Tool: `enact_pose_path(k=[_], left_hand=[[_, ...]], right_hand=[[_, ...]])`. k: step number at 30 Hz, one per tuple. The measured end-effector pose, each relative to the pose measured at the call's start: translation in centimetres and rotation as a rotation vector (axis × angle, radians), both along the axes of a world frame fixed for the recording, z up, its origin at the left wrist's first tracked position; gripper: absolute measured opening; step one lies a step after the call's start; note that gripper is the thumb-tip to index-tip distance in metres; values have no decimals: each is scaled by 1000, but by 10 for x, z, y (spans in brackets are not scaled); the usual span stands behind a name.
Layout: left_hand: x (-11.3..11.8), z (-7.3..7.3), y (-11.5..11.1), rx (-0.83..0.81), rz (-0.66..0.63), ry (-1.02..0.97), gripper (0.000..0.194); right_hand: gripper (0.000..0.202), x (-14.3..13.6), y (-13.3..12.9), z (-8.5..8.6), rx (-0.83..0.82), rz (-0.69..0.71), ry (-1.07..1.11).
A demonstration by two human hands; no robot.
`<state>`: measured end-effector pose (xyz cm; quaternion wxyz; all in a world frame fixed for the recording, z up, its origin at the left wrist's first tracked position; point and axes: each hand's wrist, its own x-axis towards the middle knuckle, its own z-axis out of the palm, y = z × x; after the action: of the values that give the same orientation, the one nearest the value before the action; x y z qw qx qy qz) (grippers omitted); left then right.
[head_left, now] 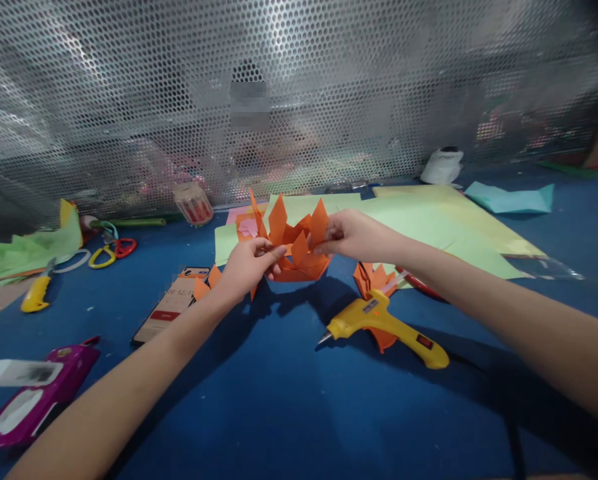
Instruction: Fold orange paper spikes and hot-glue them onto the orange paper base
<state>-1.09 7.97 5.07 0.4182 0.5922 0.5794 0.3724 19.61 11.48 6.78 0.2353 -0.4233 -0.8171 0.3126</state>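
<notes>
Perforated metal sheeting (339,87) rises behind the far edge of the blue worktop (279,413). Toward its left edge lies a purple tool (73,373), then a phone (171,300). Over the middle, the left hand (249,268) and right hand (359,235) pinch an orange paper crown (306,272) in their grip; rightward lies a yellow glue gun (399,327).

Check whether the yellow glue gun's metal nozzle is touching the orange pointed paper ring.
Apart. The head view shows a plain gap: blue tabletop is visible between the metal nozzle and the lower edge of the orange pointed paper ring.
</notes>
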Motion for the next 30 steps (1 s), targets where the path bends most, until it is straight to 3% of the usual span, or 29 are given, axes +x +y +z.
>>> enact_pose_path(k=[10, 19, 23, 30], left_hand=[[-3, -3, 4, 8, -10, 5, 37], [-6, -11, 9, 31, -54, -24, 38], [-9, -13, 13, 36, -83, -47, 29], [-13, -12, 18, 19, -22, -114, 24]], right_hand=[[8, 0, -7, 11, -11, 111, -96], [11, -4, -11, 5, -25, 61, -16], [9, -7, -12, 0, 23, 49, 1], [10, -8, -11, -7, 54, -34, 9]])
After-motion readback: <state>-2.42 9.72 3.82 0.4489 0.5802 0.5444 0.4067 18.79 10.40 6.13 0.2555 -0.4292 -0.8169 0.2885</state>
